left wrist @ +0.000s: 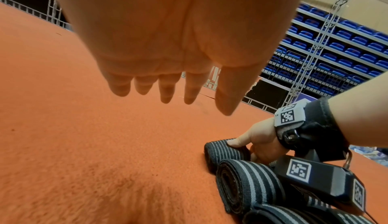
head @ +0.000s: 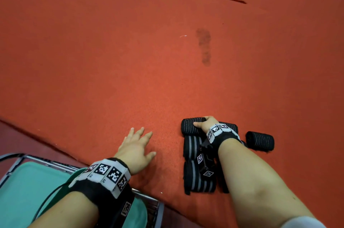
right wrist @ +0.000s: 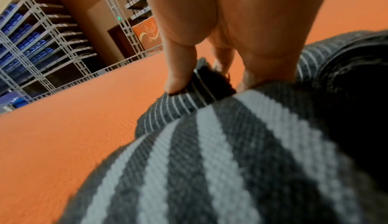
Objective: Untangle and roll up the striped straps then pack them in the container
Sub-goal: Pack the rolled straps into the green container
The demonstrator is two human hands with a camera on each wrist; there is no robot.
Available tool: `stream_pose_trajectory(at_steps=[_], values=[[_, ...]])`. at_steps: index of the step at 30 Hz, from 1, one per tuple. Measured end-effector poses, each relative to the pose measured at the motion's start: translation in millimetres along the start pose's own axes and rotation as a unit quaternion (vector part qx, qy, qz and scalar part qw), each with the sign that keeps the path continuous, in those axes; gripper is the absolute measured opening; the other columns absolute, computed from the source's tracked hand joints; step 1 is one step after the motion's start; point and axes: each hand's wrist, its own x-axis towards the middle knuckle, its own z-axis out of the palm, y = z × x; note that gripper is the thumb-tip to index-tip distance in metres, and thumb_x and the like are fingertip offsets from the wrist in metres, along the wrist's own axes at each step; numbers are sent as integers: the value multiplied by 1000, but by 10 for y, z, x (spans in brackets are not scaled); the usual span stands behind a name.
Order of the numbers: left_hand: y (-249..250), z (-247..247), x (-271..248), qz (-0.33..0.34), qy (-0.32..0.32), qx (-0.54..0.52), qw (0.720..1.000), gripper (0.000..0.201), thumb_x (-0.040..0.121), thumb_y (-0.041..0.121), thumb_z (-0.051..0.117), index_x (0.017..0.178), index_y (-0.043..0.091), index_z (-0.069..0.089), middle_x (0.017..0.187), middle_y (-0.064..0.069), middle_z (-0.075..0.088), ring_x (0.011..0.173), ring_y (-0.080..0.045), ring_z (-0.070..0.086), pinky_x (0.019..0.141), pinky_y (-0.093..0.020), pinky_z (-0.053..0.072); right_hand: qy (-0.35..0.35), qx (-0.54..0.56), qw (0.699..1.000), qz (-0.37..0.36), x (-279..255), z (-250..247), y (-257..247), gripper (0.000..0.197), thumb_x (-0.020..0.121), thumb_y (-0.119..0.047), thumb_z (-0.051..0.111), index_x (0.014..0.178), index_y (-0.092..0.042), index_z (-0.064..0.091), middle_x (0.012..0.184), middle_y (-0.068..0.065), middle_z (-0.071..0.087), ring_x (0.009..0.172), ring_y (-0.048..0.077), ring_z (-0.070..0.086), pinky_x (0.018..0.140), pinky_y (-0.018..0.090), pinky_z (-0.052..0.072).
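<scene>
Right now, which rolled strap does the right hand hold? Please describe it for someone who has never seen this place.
On the red carpet, find the cluster of black rolled straps on the right. The right hand grips the farthest roll, lying crosswise. It bears many thin pale stripes, unlike the wide-striped rolls nearer the person.

Red mat (head: 111, 60) lying open ahead and left of both hands, rolled straps (head: 197, 162) crowding the near right patch, lone roll (head: 259, 141) sitting just right of them, metal-framed teal container (head: 28, 181) blocking the near left corner.
</scene>
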Motion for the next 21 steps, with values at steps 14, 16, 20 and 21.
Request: stream_pose_trajectory(at_steps=[14, 16, 20, 21], values=[[-929, -155, -1018, 53, 35, 19, 998, 66, 94, 42, 47, 149, 27, 14, 158, -1, 1, 146, -25, -6, 119, -36, 5, 6, 365, 931, 4, -1777, 403, -266, 15, 87, -7, 64, 80, -13, 52, 93, 13, 57, 84, 27, 58, 57, 40, 58], [-1169, -153, -1235, 64, 33, 23, 997, 66, 94, 42, 47, 149, 27, 15, 158, -1, 2, 146, -25, -6, 119, -36, 5, -4, 400, 916, -2, -2094, 655, -263, 15, 88, -3, 60, 80, -12, 52, 90, 14, 57, 79, 26, 56, 54, 36, 57], [-1694, -90, -1633, 55, 27, 31, 998, 66, 93, 41, 49, 149, 27, 16, 158, -2, 5, 146, -27, -3, 118, -36, 7, -46, 456, 889, -10, -2699, 1256, -217, 11, 88, 3, 55, 83, -7, 52, 90, 17, 56, 86, 28, 56, 75, 42, 52], [-1815, -68, -1718, 52, 25, 32, 998, 67, 93, 41, 49, 149, 26, 16, 158, -3, 5, 146, -28, -3, 118, -36, 7, -54, 460, 886, -12, -2827, 1409, -194, 10, 88, 3, 55, 84, -6, 53, 91, 17, 56, 86, 28, 55, 70, 41, 54]])
